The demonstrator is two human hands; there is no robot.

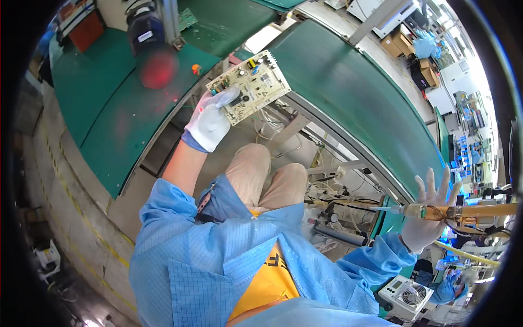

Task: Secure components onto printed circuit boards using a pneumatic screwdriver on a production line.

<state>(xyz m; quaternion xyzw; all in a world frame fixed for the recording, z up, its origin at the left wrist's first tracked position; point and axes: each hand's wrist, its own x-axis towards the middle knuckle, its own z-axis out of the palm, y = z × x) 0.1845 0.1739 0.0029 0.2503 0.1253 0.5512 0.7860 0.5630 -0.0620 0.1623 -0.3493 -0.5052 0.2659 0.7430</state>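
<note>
A cream printed circuit board (256, 82) with small parts, among them black capacitors and a yellow component, is tilted up above the gap in front of the green bench. Along its lower left edge my left hand (211, 122), in a white glove, grips it with the thumb over the face. Far to the right, my right hand (427, 220), also gloved, has its fingers stretched out and spread. In front of that palm passes an amber tube-shaped dispenser (436, 212) with a pale blue pointed nozzle; whether the palm touches it, I cannot tell.
A long green conveyor belt (348, 92) runs ahead, and a green-topped bench (103, 92) stands left. On the bench sits a dark rounded device (150, 49) with a red glow. A white fan unit (406, 297) is lower right, near another person's blue sleeve (444, 291). Cables and hoses hang below.
</note>
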